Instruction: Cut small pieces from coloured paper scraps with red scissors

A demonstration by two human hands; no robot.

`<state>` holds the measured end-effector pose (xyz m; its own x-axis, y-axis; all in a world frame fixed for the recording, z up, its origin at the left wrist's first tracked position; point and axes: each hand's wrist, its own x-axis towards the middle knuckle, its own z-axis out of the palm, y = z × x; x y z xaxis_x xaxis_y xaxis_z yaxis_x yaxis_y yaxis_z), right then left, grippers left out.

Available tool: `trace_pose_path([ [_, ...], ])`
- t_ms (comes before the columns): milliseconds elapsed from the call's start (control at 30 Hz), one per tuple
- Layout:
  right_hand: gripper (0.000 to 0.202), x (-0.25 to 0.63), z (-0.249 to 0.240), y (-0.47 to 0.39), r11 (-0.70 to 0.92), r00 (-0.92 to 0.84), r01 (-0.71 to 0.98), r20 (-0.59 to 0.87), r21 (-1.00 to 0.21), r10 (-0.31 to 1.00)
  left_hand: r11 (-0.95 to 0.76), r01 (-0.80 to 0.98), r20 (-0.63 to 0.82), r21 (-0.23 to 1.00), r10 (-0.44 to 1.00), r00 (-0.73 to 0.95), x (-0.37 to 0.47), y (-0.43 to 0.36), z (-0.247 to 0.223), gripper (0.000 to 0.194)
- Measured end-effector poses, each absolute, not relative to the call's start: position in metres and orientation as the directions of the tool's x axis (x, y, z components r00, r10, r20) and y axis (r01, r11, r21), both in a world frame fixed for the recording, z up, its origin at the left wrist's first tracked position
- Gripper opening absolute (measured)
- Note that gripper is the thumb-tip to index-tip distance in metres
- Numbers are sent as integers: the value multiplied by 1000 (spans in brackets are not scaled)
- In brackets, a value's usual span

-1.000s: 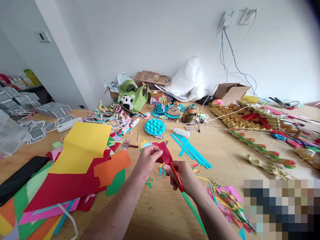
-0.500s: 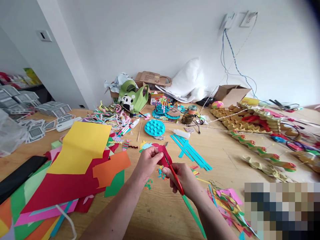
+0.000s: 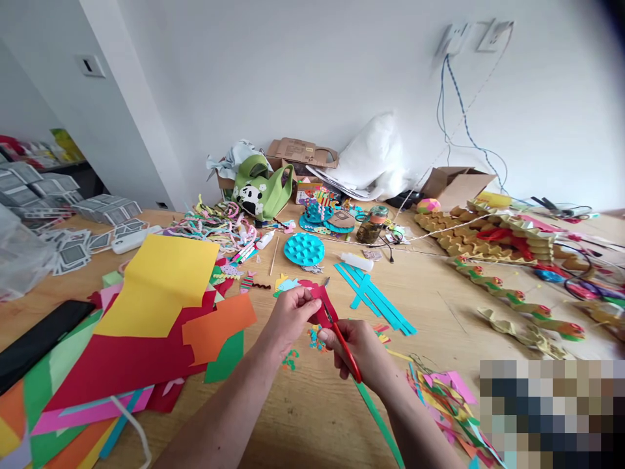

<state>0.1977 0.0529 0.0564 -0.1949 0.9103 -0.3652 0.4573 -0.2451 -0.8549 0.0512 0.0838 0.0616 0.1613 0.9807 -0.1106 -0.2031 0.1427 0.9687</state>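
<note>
My left hand (image 3: pixel 293 317) pinches a small piece of red paper (image 3: pixel 332 303) between thumb and fingers. My right hand (image 3: pixel 355 348) grips red-handled scissors (image 3: pixel 347 352), with fingers wrapped round the handles. The blades point up and away from me and lie across the red paper, slightly parted. Small green and orange paper bits (image 3: pixel 317 337) lie on the table under my hands. A long green paper strip (image 3: pixel 378 420) runs beneath my right wrist. Beyond the hands sits a round blue painted piece with bumps (image 3: pixel 303 249).
Coloured sheets, with a yellow sheet (image 3: pixel 161 286) on top, are piled at left beside a black phone (image 3: pixel 43 342). Blue paper strips (image 3: pixel 375 299) lie ahead to the right. Egg-carton pieces (image 3: pixel 517 296) lie further right. A glass jar (image 3: pixel 372 225) stands behind.
The view has shifted slightly, so everything sits a little further right. The scissors and red paper hold nearly the same pose in my hands.
</note>
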Motion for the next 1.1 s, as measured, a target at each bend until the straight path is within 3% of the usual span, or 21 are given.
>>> trace_pose_path([
  [333,48,198,58,53,-278,-195,426,-388,-861,901,187,-226,-138,956,967,215,50,83,62,20],
  [767,51,197,60,52,-204,-218,448,-328,-870,919,123,-187,-89,975,979,184,49,87,58,18],
  [1100,49,198,63,51,-258,-212,411,-368,-874,905,104,-188,-83,977,990,116,49,87,62,16],
])
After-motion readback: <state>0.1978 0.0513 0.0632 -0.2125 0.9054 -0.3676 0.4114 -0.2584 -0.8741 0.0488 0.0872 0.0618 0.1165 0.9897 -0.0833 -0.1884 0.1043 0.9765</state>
